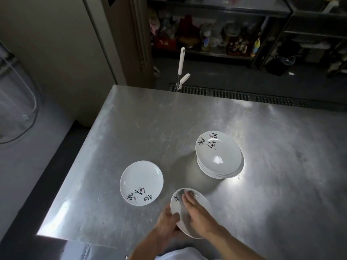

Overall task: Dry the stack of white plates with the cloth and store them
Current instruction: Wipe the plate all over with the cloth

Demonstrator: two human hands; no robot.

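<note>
A white plate (203, 202) with black brush lettering is held tilted above the steel table's near edge. My left hand (168, 221) grips its left rim from below, thumb on the edge. My right hand (195, 209) lies flat inside the plate, fingers straight and blurred; no cloth shows under it. A single plate (141, 182) of the same kind lies flat on the table to the left. A stack of several matching plates (219, 155) stands further back on the right.
The steel table (131, 128) ends at a left edge and a far edge. Behind it are a white mop handle (181, 61), a floor drain grate (244, 95) and dark shelves of bottles (216, 40). A clear plastic container (15, 102) stands at left.
</note>
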